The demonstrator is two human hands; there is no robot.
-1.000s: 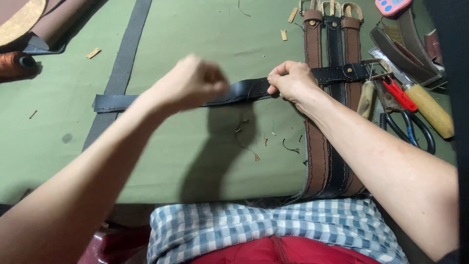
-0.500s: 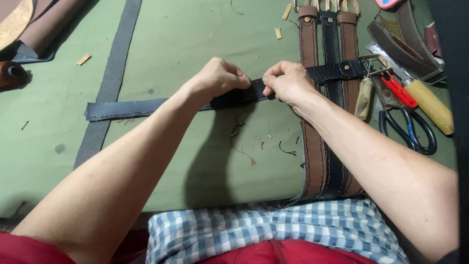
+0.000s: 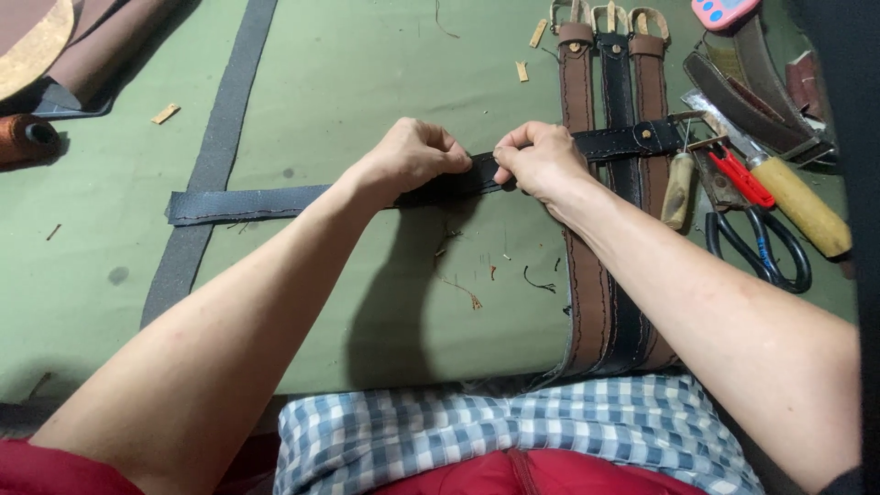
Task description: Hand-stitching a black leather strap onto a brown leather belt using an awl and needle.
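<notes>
A dark stitched belt strap (image 3: 247, 202) lies across a green cloth work surface (image 3: 367, 82). My left hand (image 3: 412, 154) pinches the strap near its middle, fingers closed on it. My right hand (image 3: 541, 160) grips the same strap just to the right, thumb and fingers almost touching the left hand. The strap's right end (image 3: 632, 139) crosses over three belts, two brown (image 3: 576, 92) and one black (image 3: 616, 82), that lie lengthwise toward me.
A wide grey strip (image 3: 215, 156) runs lengthwise on the left. At the right lie black scissors (image 3: 761, 252), red-handled snips (image 3: 738, 176), wooden-handled tools (image 3: 807, 206) and dark leather pieces (image 3: 733, 92). An orange thread spool (image 3: 23, 137) sits far left. Thread scraps litter the cloth.
My left hand has slid right along the strap until it sits beside the right hand. The strap has shifted slightly in view.
</notes>
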